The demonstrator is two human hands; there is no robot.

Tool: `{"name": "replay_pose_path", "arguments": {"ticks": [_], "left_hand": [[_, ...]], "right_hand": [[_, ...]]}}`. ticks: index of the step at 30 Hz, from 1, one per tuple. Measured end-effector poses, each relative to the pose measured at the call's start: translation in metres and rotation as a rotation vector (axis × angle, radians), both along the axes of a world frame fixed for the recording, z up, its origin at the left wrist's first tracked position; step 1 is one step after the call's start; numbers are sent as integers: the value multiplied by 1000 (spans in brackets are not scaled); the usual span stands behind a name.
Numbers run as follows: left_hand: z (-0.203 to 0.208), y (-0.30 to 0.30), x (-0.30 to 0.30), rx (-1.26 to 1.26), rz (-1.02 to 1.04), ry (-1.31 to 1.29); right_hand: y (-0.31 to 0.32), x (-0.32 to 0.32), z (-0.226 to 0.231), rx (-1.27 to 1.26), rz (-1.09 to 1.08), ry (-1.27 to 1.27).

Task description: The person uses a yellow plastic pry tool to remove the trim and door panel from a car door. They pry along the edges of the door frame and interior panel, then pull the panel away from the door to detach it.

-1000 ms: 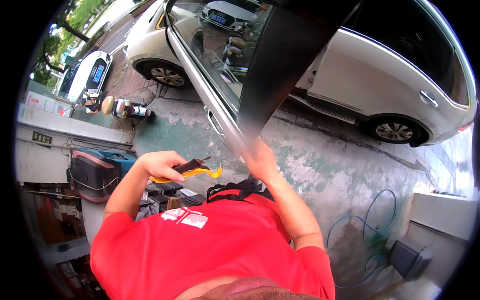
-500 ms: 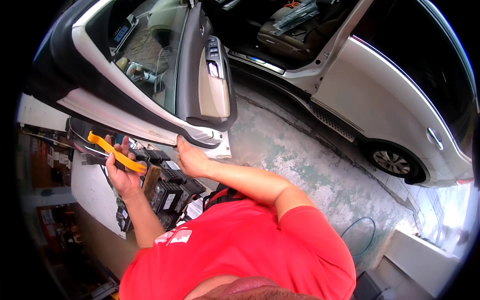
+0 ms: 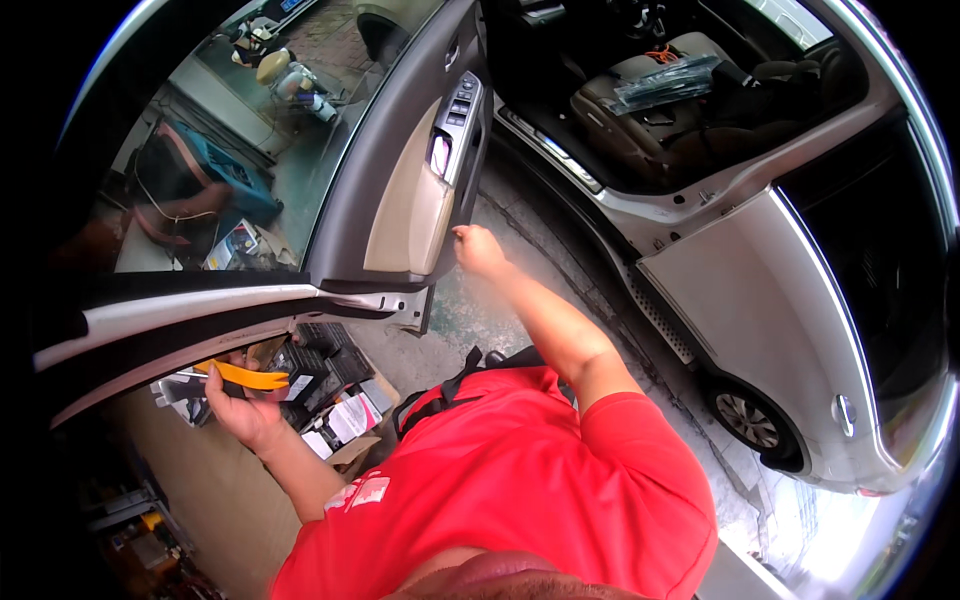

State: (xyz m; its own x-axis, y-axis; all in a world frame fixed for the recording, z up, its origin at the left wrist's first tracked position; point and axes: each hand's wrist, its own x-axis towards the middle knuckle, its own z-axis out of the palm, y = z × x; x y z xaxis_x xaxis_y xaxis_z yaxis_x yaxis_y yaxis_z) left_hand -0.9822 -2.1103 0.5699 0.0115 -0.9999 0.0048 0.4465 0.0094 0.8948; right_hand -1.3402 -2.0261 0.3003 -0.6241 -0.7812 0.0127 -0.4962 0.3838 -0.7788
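The white car's open front door (image 3: 395, 215) fills the upper left, its beige and grey inner panel turned up toward me. My right hand (image 3: 480, 252) is closed at the rear edge of that panel, beside the armrest, with its fingertips partly hidden. In my left hand (image 3: 250, 410) is a yellow pry tool (image 3: 255, 378) with a curved end, held just below the door's lower left frame. The thumb lies along it, and the other fingers are partly hidden behind. The window switch panel (image 3: 458, 112) is set in the armrest.
The car's front seat (image 3: 640, 85) carries a clear plastic-wrapped item. A running board (image 3: 660, 305) and rear wheel (image 3: 748, 418) lie to the right. Several black batteries (image 3: 320, 365) and boxes (image 3: 355, 415) stand below the door, near my left forearm.
My right hand has left the door's frame edge and moved up and right to the inner panel. The left hand, still holding the pry tool, has shifted lower. The view has turned toward the car.
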Motion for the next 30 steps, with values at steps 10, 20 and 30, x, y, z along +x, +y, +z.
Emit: {"name": "replay_pose_path", "arguments": {"ticks": [10,20,30], "left_hand": [[-13,19,-19,120,309,131],[-25,24,-3,-133,509,188],[-34,25,13,-229,436,263]], "right_hand": [[-128,-221,-31,396,79,154],[-226,-293,-16,518,289,264],[-248,-299,-10,551,369,299]]}}
